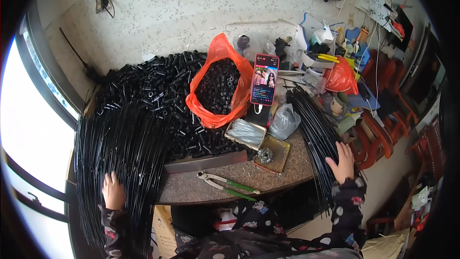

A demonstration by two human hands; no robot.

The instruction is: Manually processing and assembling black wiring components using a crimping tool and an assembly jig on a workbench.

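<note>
My left hand [113, 192] rests with fingers stretched out on a wide heap of long, thin black rods [124, 151] at the table's left end. At the right end, my right hand [343, 163] lies spread on a narrower bundle of similar black rods [314, 134], thumb apart from the fingers. Neither hand is closed around anything that I can see. Between the hands, pincers with green handles [229, 184] lie at the table's front edge, jaws to the left. The lower ends of both rod bundles hang past that edge.
Short black tubes [158, 86] form a large pile behind a metal strip [206, 161]. A red plastic bag [195, 98] holds small dark parts. Nearby are a lit phone [264, 80], a box of silver wire pieces [245, 133], a shallow tray [282, 151] and a clear bag [284, 122].
</note>
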